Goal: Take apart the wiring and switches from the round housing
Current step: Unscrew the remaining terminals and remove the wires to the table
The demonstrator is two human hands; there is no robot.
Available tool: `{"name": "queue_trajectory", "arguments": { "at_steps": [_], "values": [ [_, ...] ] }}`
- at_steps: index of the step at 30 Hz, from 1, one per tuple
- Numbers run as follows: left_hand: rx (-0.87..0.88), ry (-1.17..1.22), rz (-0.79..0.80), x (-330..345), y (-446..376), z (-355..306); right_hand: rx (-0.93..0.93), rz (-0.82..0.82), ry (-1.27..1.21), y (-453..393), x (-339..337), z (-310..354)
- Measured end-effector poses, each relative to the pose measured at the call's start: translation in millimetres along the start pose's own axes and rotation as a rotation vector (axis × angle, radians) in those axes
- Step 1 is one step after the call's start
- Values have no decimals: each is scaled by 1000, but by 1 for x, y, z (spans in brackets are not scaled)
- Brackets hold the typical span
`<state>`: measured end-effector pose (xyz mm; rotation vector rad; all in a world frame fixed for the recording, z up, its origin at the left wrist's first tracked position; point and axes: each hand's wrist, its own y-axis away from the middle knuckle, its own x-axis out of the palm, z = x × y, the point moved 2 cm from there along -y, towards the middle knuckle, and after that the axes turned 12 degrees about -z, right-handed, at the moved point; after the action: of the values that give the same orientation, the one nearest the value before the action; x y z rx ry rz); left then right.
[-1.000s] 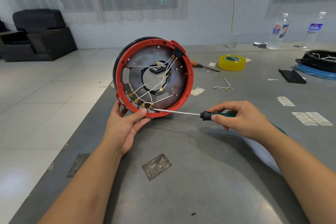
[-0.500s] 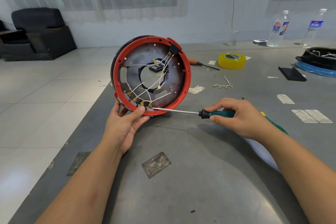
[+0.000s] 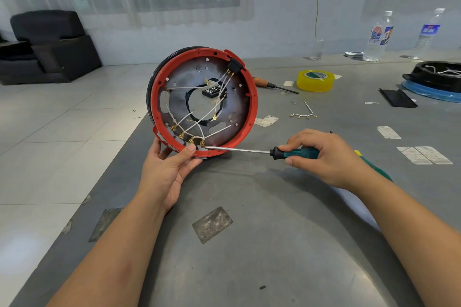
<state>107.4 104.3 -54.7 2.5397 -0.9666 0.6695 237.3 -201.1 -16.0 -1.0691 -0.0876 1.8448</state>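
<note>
Barely anything has shifted since a second ago: your left hand [image 3: 167, 172] still grips the lower rim of the red round housing [image 3: 202, 101], propped on edge on the table [image 3: 249, 244]. Your right hand [image 3: 329, 157] keeps its fingers curled round the green screwdriver [image 3: 294, 152], tip at the brass terminals [image 3: 190, 141] with white wires [image 3: 214, 104]. Your left-hand fingers behind the rim are hidden.

left hand [image 3: 166, 172] grips the red housing [image 3: 252, 107]; right hand [image 3: 324, 157] holds a screwdriver [image 3: 252, 151] at its terminals.

two bare forearms, no sleeves or jewellery
</note>
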Motion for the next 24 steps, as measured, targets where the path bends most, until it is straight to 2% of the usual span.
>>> {"name": "queue_trajectory", "arguments": {
  "at_steps": [13,24],
  "values": [
    [-11,32,2,-3,-6,3,83,-46,-67,2,0,-7],
    [-16,3,23,-5,-7,3,95,7,-40,4,3,-1]
  ]
}}
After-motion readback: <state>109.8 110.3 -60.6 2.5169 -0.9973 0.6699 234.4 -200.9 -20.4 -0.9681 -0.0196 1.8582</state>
